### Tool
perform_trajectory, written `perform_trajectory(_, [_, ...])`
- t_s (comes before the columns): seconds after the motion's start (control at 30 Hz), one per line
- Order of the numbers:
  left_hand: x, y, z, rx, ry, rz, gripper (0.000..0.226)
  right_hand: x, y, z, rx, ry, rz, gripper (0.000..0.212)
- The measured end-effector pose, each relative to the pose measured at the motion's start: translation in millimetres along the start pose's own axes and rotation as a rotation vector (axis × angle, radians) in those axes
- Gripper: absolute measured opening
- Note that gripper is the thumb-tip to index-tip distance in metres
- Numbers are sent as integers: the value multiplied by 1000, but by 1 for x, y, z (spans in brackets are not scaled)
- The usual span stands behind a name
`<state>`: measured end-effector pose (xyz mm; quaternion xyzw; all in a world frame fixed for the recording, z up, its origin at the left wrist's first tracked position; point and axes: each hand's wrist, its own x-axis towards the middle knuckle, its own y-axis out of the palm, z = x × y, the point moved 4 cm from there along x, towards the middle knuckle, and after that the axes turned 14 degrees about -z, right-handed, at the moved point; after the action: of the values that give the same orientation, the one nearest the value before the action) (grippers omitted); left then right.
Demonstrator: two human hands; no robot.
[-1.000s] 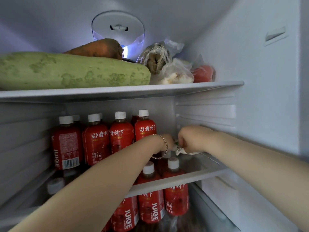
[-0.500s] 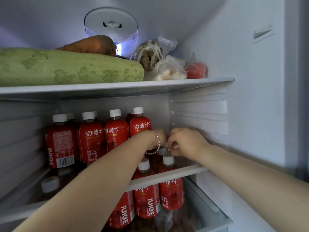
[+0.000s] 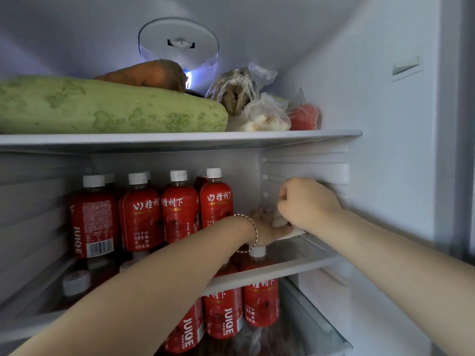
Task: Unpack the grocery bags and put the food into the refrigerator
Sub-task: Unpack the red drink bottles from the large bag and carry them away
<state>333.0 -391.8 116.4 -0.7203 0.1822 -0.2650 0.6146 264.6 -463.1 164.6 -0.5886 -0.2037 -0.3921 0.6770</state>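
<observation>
**A flat packet being settled on the middle shelf**

A white packet (image 3: 295, 233) is seen lying on the right end of the middle shelf (image 3: 272, 274), just beside the row of red juice bottles (image 3: 177, 209) and near the side wall. The left hand (image 3: 267, 228) is laid on it with the fingers loosely spread, pressing rather than gripping. The right hand (image 3: 307, 204) is curled above the packet's far part; whether the packet is actually pinched cannot be told, as the fingertips are hidden.

The step is judged to be the final seating of the packet. It would best be slid back flat until it is fully borne by the shelf, with the wrist kept off the nearest bottle so that the row is not toppled. The hands should be drawn straight out once the packet is let go.
</observation>
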Motion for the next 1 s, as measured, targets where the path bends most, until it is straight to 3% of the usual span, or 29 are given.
perform_trajectory(0.1, [14, 8, 8, 107, 40, 50, 84, -4, 2, -3, -78, -12, 40, 25])
perform_trajectory(0.27, [23, 14, 8, 75, 135, 42, 88, -13, 0, -6, -17, -18, 28, 18])
perform_trajectory(0.37, [20, 10, 7, -48, 228, -6, 75, -17, -6, -6, 11, -17, 51, 15])
perform_trajectory(0.47, [-3, -6, 5, -111, 201, -61, 55, -23, -13, -4, 32, -29, 78, 14])
perform_trajectory(0.6, [-55, -36, 26, -140, 17, -296, 32, -35, -17, 12, 154, -99, 199, 15])
perform_trajectory(0.73, [-129, -47, 47, -190, -223, -422, 29, -60, -19, 46, 456, -239, 337, 20])
perform_trajectory(0.83, [-193, -40, 54, -108, -425, -410, 33, -95, -30, 73, 560, -362, 422, 22])
perform_trajectory(1.0, [-304, -2, 70, -81, -799, -151, 28, -170, -46, 117, 614, -531, 619, 24])
